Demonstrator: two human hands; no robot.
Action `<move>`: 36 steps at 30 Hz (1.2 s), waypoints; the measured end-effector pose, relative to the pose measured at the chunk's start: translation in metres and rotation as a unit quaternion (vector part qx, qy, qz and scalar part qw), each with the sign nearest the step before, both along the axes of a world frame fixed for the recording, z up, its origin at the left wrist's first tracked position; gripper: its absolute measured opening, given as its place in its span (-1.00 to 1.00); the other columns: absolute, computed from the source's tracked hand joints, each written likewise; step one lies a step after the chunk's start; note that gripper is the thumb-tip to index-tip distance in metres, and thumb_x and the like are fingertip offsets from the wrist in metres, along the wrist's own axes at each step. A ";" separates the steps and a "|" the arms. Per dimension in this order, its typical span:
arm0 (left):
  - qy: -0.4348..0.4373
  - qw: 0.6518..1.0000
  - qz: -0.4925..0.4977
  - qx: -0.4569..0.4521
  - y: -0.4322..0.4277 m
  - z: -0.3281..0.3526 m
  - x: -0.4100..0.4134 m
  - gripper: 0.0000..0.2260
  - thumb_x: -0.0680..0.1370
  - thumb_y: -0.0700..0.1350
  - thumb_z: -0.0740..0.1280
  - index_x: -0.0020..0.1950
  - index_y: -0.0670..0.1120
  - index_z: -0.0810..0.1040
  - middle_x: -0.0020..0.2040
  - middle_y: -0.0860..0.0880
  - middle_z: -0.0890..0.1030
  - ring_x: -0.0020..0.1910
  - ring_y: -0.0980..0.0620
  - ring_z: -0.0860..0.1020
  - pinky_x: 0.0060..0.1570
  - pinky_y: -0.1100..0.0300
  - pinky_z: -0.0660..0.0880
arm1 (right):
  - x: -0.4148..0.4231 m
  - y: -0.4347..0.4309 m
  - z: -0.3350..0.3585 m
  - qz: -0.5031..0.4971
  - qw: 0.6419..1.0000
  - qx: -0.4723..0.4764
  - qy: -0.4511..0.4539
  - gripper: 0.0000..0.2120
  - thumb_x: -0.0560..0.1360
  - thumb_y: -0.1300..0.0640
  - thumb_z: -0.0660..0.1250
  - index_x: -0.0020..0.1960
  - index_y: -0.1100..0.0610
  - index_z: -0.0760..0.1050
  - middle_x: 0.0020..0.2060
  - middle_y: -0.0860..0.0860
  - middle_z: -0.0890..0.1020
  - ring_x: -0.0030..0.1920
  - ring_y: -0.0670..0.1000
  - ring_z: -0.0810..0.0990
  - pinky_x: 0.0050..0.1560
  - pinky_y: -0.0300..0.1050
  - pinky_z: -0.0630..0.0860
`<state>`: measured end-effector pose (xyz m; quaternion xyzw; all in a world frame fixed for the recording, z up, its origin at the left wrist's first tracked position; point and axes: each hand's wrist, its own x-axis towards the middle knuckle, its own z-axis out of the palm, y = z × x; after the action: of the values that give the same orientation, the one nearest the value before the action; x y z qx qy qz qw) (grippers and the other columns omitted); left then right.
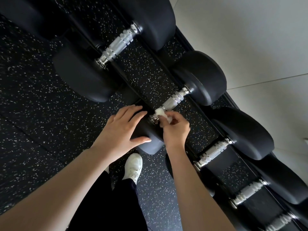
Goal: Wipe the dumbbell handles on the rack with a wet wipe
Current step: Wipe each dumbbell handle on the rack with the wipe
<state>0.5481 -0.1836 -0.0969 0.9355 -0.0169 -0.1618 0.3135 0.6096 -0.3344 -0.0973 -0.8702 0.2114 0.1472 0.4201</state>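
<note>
Right hand (175, 129): fingertips curled and pinching a small crumpled white wet wipe (160, 113), which is pressed onto the near end of a handle (175, 100). The wipe is bunched and soft-looking, and part of it is buried under the fingers. The handle is chrome, knurled in the middle with smooth ringed collars. Its near collar is half hidden by wipe and hand.

Left hand (123, 129): flat, fingers straight and spread, thumb out to the side. The palm rests on the near head (150, 139) of the same dumbbell (205, 79). The heads are matte black, rounded and rubbery-looking, and the near one is mostly covered by the hand.

The dumbbell lies across the rack (179, 37), black rails running diagonally through the frame, in a row with others. There is a larger dumbbell (118, 44) above it and a third dumbbell (213, 152) just below the right forearm, with the same chrome knurled bars and black heads. More sit further toward the bottom right. The last one is cut off at the frame edge and blurred.

The floor (41, 114) is black rubber with white speckles, also visible between the rails. The wall (250, 47) behind the rack is pale, smooth panels with thin seams. Top-left shapes are dark and hard to make out. A white shoe (133, 167) and black trousers (108, 205) show between the bare forearms.
</note>
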 end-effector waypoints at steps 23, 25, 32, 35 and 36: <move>-0.029 1.000 0.003 0.000 0.001 -0.007 -0.004 -0.32 0.40 0.36 0.09 0.41 0.01 0.34 0.40 0.07 0.33 0.39 0.04 0.24 0.17 -0.08 0.39 | 0.049 -0.019 -0.003 -0.233 0.959 0.145 -0.065 -0.88 0.43 0.27 0.42 -0.08 0.13 0.54 -0.22 -0.09 0.60 -0.22 -0.19 0.56 -0.29 -0.46 0.45; -0.027 1.000 0.000 0.002 0.001 -0.007 -0.004 -0.32 0.40 0.36 0.09 0.41 0.01 0.33 0.41 0.07 0.32 0.39 0.04 0.23 0.18 -0.08 0.38 | 0.044 -0.022 -0.004 -0.205 0.967 0.143 -0.050 -0.88 0.44 0.28 0.41 -0.11 0.09 0.53 -0.21 -0.08 0.60 -0.21 -0.18 0.57 -0.25 -0.40 0.47; -0.029 1.000 0.001 0.004 0.000 -0.005 -0.004 -0.31 0.40 0.36 0.09 0.40 -0.02 0.35 0.40 0.06 0.34 0.38 0.01 0.26 0.17 -0.12 0.40 | -0.004 -0.030 -0.023 -0.029 0.980 0.179 0.084 -0.82 0.34 0.34 0.48 -0.17 0.12 0.58 -0.24 0.09 0.66 -0.26 -0.03 0.60 -0.17 -0.19 0.53; -0.029 1.000 0.002 0.002 0.000 -0.005 -0.003 -0.32 0.40 0.36 0.10 0.40 -0.01 0.35 0.40 0.06 0.33 0.38 0.01 0.25 0.17 -0.14 0.42 | -0.003 -0.030 -0.027 -0.048 0.978 0.186 0.084 -0.82 0.32 0.35 0.49 -0.15 0.15 0.59 -0.22 0.12 0.68 -0.26 -0.02 0.63 -0.16 -0.16 0.54; -0.029 1.000 0.002 0.001 0.000 -0.005 -0.003 -0.32 0.40 0.35 0.10 0.40 -0.01 0.35 0.40 0.06 0.33 0.38 0.01 0.26 0.16 -0.15 0.42 | 0.000 -0.031 -0.028 -0.061 0.979 0.180 0.076 -0.80 0.32 0.35 0.50 -0.15 0.12 0.60 -0.19 0.11 0.69 -0.21 0.02 0.64 -0.13 -0.14 0.55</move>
<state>0.5448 -0.1834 -0.1021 0.9404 -0.0236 -0.1335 0.3119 0.6092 -0.3654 -0.1256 -0.7519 0.2649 0.2224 0.5612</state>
